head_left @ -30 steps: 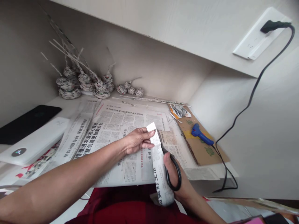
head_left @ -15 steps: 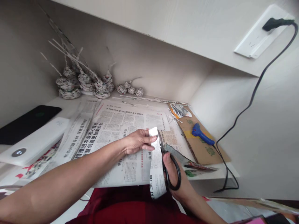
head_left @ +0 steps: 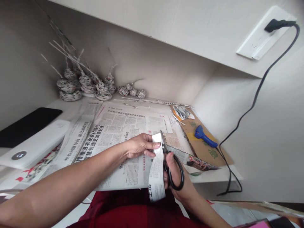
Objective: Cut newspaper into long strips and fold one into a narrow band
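Observation:
Between the thumb and fingers of my left hand is the top end of a newspaper strip, which hangs down in a curve toward my lap. My right hand is wrapped through the black handles of a pair of scissors. Their blades point up along the right edge of the strip, near my left fingertips, and look closed or nearly so. Another piece of newspaper, partly coloured, lies to the right behind the scissors. Newspaper sheets cover the table beneath my hands.
Several woven paper gourds stand at the back left, with small woven balls beside them. A blue glue gun lies on cardboard at right, its cord nearby. At left are a white device and a black flat object.
The scissor blades have come into view higher along the strip. The strip's lower end has swung slightly left, and the coloured newspaper piece at right has shifted and turned.

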The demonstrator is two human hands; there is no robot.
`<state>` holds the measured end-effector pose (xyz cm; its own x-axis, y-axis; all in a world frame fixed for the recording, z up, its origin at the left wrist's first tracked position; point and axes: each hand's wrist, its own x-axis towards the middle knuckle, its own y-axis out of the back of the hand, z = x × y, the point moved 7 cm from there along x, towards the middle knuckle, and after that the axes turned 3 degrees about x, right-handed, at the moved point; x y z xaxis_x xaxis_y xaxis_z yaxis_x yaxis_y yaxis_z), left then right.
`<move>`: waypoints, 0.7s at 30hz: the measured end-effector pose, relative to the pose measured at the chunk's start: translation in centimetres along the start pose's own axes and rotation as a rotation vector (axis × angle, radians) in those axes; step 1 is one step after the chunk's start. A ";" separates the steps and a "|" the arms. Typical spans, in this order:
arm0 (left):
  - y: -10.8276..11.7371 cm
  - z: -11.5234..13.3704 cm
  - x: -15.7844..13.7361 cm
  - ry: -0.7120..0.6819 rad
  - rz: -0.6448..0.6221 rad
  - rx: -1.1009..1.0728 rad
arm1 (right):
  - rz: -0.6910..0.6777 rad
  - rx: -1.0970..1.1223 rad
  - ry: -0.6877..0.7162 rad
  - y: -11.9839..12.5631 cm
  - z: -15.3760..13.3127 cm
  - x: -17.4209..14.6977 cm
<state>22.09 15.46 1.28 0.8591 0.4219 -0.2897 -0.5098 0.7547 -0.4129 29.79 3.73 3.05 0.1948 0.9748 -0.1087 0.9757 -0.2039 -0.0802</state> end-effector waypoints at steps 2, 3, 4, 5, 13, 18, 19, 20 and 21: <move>0.0 0.3 -0.1 -0.025 -0.001 -0.003 | 0.030 0.076 -0.005 0.3 0.0 0.0; 0.1 0.5 -0.1 -0.043 0.004 -0.006 | 0.035 0.104 0.012 0.5 -0.3 0.0; 0.1 0.7 -0.2 -0.065 0.012 -0.010 | 0.038 0.122 0.035 0.8 -0.6 0.0; 0.3 1.0 -0.2 -0.091 0.026 -0.016 | 0.041 0.133 0.061 1.2 -1.0 0.0; 2.8 6.1 -2.5 -0.338 0.305 -0.006 | 0.222 0.030 0.213 6.6 -4.3 -1.2; 3.9 10.3 -9.5 -0.350 0.332 0.117 | 0.270 -0.002 0.262 8.6 -6.1 -1.5; 4.0 11.1 -11.4 -0.347 0.341 0.143 | 0.270 0.002 0.265 8.8 -6.2 -1.5; 4.1 11.9 -13.4 -0.357 0.363 0.164 | 0.268 0.008 0.264 8.8 -6.2 -1.5; 4.2 12.6 -15.4 -0.363 0.396 0.197 | 0.266 0.014 0.260 8.9 -6.1 -1.4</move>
<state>7.27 18.40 14.91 0.5825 0.8106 -0.0600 -0.8077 0.5690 -0.1546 38.81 1.12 8.53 0.4625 0.8775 0.1272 0.8862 -0.4530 -0.0967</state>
